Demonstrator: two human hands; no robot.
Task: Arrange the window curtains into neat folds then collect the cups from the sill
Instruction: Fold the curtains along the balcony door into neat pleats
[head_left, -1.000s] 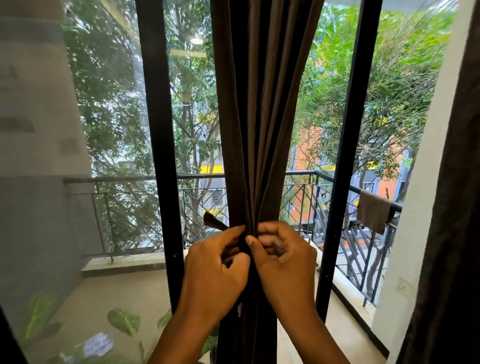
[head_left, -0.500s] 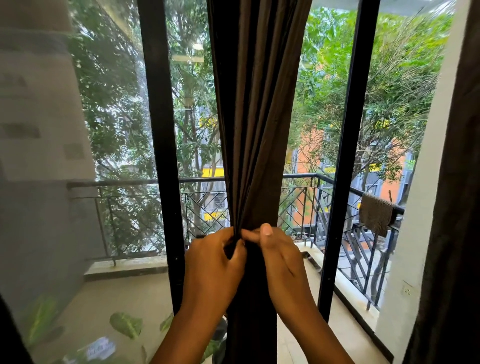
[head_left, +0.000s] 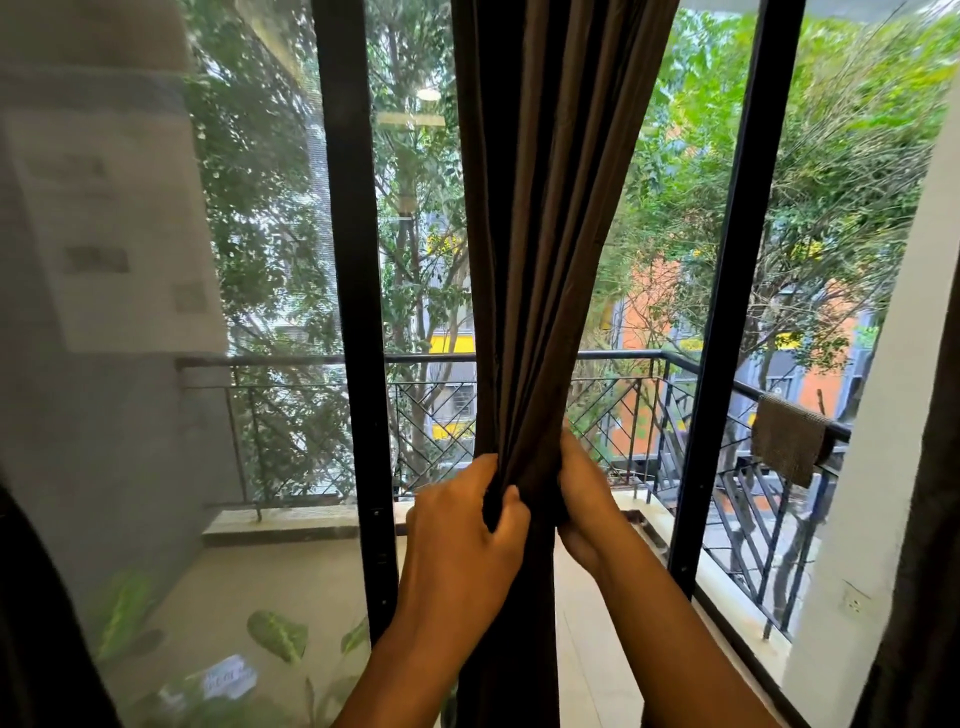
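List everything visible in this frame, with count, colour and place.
curtain: one, dark brown, centre, gathered in folds
second curtain: one, dark, right edge
window frame bars: two, black, either side of centre curtain
balcony railing: one, black, outside glass
cloth: one, brown, draped on railing, right
wall socket: one, white, lower right
cups: none visible
left hand: grips curtain's left side
right hand: grips curtain's right side
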